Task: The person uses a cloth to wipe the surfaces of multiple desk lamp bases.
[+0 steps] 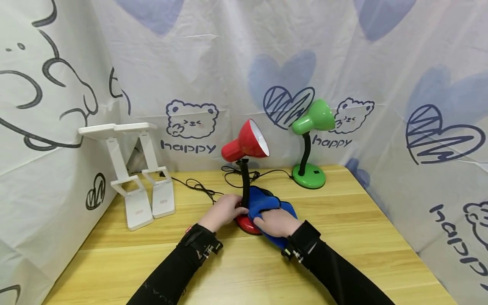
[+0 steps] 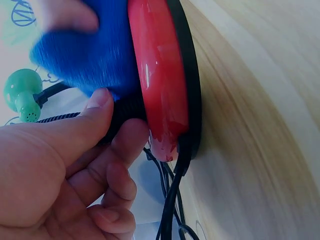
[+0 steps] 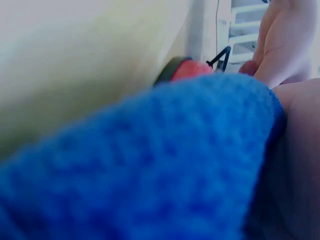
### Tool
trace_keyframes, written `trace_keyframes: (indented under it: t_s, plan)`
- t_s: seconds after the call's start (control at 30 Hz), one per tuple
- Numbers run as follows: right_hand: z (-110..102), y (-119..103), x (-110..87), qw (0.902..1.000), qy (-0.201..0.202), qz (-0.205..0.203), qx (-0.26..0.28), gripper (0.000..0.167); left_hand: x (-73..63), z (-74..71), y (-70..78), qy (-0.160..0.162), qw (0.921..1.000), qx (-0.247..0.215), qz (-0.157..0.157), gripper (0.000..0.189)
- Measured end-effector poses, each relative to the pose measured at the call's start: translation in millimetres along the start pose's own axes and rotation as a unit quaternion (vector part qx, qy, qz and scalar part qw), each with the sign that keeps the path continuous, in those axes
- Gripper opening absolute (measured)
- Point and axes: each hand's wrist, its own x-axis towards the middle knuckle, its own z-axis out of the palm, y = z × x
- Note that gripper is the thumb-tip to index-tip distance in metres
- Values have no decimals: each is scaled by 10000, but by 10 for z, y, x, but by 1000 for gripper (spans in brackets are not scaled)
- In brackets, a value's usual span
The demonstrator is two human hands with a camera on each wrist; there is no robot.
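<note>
A red desk lamp [image 1: 248,142] with a black flexible neck stands upright at the middle of the wooden table. Thumb and fingers of my left hand [image 1: 225,210] pinch the low end of the neck [image 2: 127,112], just above the red base [image 2: 160,65]. In my right hand [image 1: 277,222] is a blue cloth [image 1: 263,201], gripped in a bunch and laid against the base. Part of the base is hidden under the cloth. In the right wrist view the cloth [image 3: 150,160] covers most of the picture, and my right fingers are largely out of sight.
A green desk lamp [image 1: 310,176] stands at the back right. Two white folding lamps [image 1: 139,209] are side by side at the left. Black cords [image 1: 198,186] lie along the back of the table, before a printed white curtain [image 1: 244,55].
</note>
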Motion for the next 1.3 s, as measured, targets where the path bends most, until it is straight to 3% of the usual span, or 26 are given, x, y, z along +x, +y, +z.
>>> trace_keyframes:
  t_s: [0.23,0.4,0.6,0.8,1.13,1.3]
  plan:
    - [6,73,312,9999,11,127,-64,51,7,-6,1,-2,9999,54,100,19]
    - [15,93,328,9996,132,-146,-185,51,8,-13,8,-5,10000,61,61,18]
    - [87,45,159,9943,377,-700,-710,49,9,-15,17,27,9999,94,-40,18]
    - [136,-8,-96,9936,617,-826,-462,40,8,-7,27,42,9999,82,-79,19]
    - [87,-92,-596,9958,16,-906,133,35,-11,-3,20,68,9998,-33,-174,17]
    - [50,-7,-693,9964,-48,-805,253,44,-5,-6,22,36,9998,-60,-162,17]
